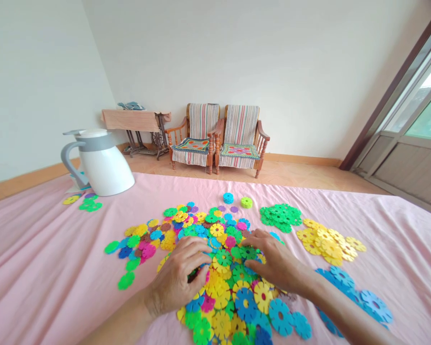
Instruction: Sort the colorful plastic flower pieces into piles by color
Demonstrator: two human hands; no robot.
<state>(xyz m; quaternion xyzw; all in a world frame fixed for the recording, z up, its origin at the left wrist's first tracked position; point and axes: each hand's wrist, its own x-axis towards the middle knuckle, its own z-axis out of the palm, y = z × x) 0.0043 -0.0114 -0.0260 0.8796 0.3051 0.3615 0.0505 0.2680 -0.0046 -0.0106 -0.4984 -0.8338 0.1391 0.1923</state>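
A big mixed heap of flat plastic snowflake discs [215, 268] in many colours lies on the pink cloth [50, 268] in front of me. My left hand [181, 278] rests palm down on the heap's left part, its fingers curled inward over some discs. My right hand [275, 261] lies on the heap's right part with its fingers stretched toward a green disc [249, 252]. Whether either hand grips a disc is hidden under the fingers.
Sorted piles lie to the right: green discs [280, 216], yellow discs [328, 244], blue discs [355, 297]. A white jug [100, 160] stands at the back left beside a few green discs [89, 205]. Two wooden armchairs [217, 139] and a small table [136, 122] stand by the far wall.
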